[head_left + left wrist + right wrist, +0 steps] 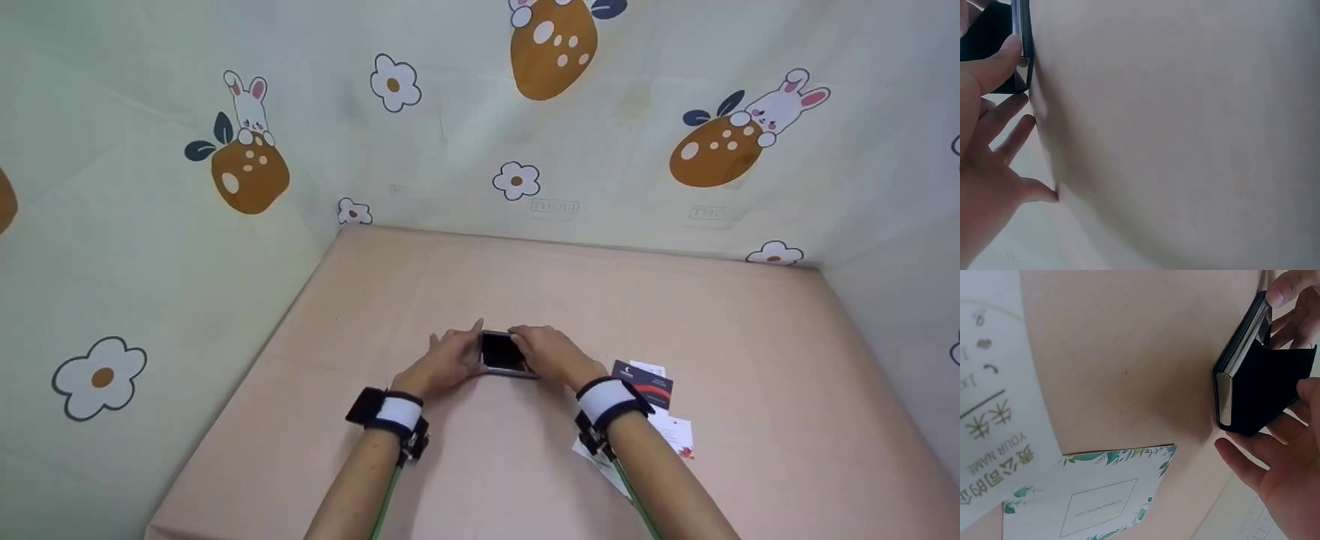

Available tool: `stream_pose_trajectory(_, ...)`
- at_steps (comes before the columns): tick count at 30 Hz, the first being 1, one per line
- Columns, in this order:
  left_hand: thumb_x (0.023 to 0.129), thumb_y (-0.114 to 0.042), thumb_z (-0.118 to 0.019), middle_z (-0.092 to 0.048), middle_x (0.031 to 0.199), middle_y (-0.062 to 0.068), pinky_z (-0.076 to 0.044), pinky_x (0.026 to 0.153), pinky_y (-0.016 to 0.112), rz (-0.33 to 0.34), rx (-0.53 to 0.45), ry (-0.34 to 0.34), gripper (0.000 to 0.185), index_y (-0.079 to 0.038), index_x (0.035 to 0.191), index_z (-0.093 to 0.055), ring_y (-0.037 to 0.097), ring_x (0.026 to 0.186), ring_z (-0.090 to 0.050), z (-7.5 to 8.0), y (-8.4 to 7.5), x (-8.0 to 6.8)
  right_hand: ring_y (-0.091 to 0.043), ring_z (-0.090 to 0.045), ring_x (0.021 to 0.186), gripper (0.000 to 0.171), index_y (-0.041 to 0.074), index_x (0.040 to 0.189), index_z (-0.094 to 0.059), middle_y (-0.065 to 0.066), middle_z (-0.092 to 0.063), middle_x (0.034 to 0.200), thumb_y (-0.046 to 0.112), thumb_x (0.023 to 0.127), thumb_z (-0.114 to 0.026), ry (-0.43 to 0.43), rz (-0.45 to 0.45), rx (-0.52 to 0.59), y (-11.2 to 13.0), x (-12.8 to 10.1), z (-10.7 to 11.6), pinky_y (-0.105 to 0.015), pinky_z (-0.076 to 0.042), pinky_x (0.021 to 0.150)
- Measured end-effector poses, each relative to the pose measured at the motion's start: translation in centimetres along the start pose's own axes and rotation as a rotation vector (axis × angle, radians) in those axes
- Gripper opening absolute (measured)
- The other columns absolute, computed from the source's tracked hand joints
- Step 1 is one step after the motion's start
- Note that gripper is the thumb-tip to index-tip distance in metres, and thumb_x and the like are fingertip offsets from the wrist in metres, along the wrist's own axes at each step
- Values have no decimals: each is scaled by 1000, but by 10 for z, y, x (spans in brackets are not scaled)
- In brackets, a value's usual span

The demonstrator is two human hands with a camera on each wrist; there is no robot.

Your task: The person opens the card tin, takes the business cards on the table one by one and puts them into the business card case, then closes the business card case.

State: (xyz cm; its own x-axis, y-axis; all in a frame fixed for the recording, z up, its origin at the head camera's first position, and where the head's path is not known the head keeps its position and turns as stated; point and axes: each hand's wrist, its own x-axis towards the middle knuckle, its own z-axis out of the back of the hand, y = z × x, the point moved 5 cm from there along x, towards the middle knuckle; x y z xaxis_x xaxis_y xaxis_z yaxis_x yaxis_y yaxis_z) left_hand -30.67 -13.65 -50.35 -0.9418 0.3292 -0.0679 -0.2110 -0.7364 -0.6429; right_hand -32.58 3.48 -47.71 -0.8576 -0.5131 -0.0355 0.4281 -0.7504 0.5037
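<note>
Both hands (553, 354) hold case (501, 352) | card (999, 399) text "YOUR NAME" — right wrist only

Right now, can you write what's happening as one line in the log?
Left hand: holds case | Right hand: holds case | Flap: open | Cards: on table, right of case

Peach-covered table (450, 277). On its right side lie loosely overlapping business cards (661, 418): a dark card (637, 383) with a red band, and white cards (676, 435), including a leaf-bordered card (1117, 495).
</note>
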Motion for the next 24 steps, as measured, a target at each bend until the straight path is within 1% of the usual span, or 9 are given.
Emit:
stream_pose_trajectory(2,92,-19,-71,-43,157,14,1,124,66,-25,-19,-3,87,-12,161,-17,34,151,-31,0,1,0,-32,-64,122,37,5,135,-61,-15,-69,127,22,108,-41,-22,-5,18,-1,1,0,-47,-48,110)
stream_pose_trajectory(5,92,-15,-71,-33,162,13,-2,126,61,-61,-58,14,95,-19,162,-7,32,153,-27,1,0,1,-32,-64,123,37,5,134,-62,-16,-69,127,22,108,-41,-55,-16,38,-3,3,0,-47,-48,110)
stream_pose_trajectory(7,92,-14,-71,-26,165,10,-5,127,57,-66,-76,29,100,-25,162,-2,33,153,-24,1,0,1,-33,-63,124,38,4,133,-63,-16,-69,128,23,108,-41,-87,-24,40,-4,5,0,-48,-48,110)
stream_pose_trajectory(9,92,-13,-70,-24,166,9,-10,128,55,-69,-77,42,102,-29,162,2,35,153,-24,2,-1,2,-32,-64,121,37,3,131,-64,-16,-69,125,22,108,-44,-141,-29,39,-4,5,2,-47,-50,108)
stream_pose_trajectory(13,92,-12,-71,-22,165,13,-19,127,49,-69,-70,69,107,-30,161,9,35,152,-27,3,-2,6,-30,-65,104,30,1,121,-70,-17,-65,111,19,105,-51,-304,-17,7,-5,5,7,-44,-57,94)
stream_pose_trajectory(15,92,-12,-71,-21,165,16,-22,127,48,-63,-66,85,109,-29,161,11,35,152,-28,3,-3,8,-25,-62,94,27,1,114,-73,-14,-60,102,18,103,-55,-377,-9,-4,-6,6,8,-40,-57,85)
stream_pose_trajectory(17,91,-13,-72,-21,165,16,-21,127,49,-41,-63,103,110,-31,160,13,36,152,-27,5,-2,10,-22,-57,87,25,2,107,-75,-12,-57,95,18,102,-57,-430,-11,-8,-8,6,9,-38,-55,78)
stream_pose_trajectory(20,91,-17,-72,-23,165,14,-19,127,52,-6,-51,124,111,-33,160,13,40,151,-25,6,1,12,-19,-53,81,26,2,105,-76,-10,-57,89,20,102,-57,-437,-41,8,-10,8,9,-37,-53,75)
stream_pose_trajectory(24,91,-17,-73,-22,166,12,-17,127,52,-14,-54,138,111,-30,160,13,39,152,-24,7,3,14,-21,-55,82,30,0,117,-73,-12,-61,92,21,102,-56,-393,-74,52,-14,10,7,-39,-54,79)
